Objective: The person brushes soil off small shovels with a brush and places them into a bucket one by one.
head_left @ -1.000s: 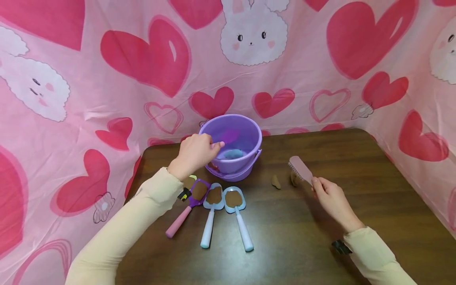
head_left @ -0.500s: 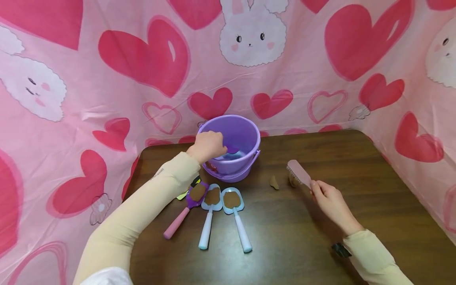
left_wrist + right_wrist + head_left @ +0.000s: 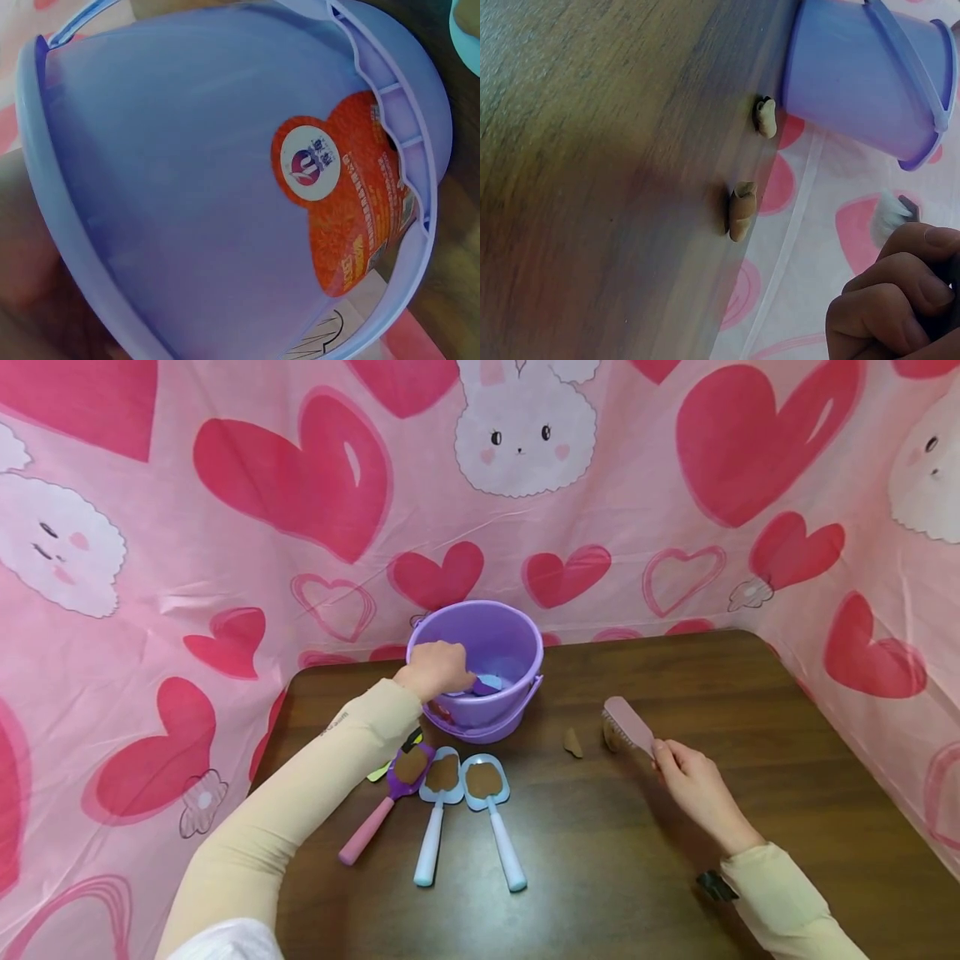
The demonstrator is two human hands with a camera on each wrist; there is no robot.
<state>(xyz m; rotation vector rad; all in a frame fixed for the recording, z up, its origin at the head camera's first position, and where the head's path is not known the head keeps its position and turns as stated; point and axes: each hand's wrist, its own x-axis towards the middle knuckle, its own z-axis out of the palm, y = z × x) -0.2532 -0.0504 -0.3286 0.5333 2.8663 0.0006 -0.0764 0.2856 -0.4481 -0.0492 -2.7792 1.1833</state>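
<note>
My left hand (image 3: 438,670) reaches over the near rim into a purple bucket (image 3: 480,718), its fingers curled on a toy shovel (image 3: 486,687). Only part of that shovel's purple blade shows; its handle is hidden by the hand. In the left wrist view the bucket's outer wall (image 3: 187,187) with an orange sticker fills most of the picture. My right hand (image 3: 697,785) grips a pink brush (image 3: 628,720) by its handle, bristles facing down and left. The brush head hangs over a small brown shell-like piece (image 3: 742,212). A second such piece (image 3: 573,743) lies to its left.
In front of the bucket lie a purple shovel with a pink handle (image 3: 369,829) and two pale blue shovels (image 3: 430,843), each with a brown patch on its blade. A green edge (image 3: 378,771) shows beneath my left sleeve. Pink heart-printed cloth (image 3: 645,510) hangs behind the table.
My left hand has moved right and lower over the bucket's rim, and the shovel in it has gone deeper inside. My right hand and the brush have barely moved.
</note>
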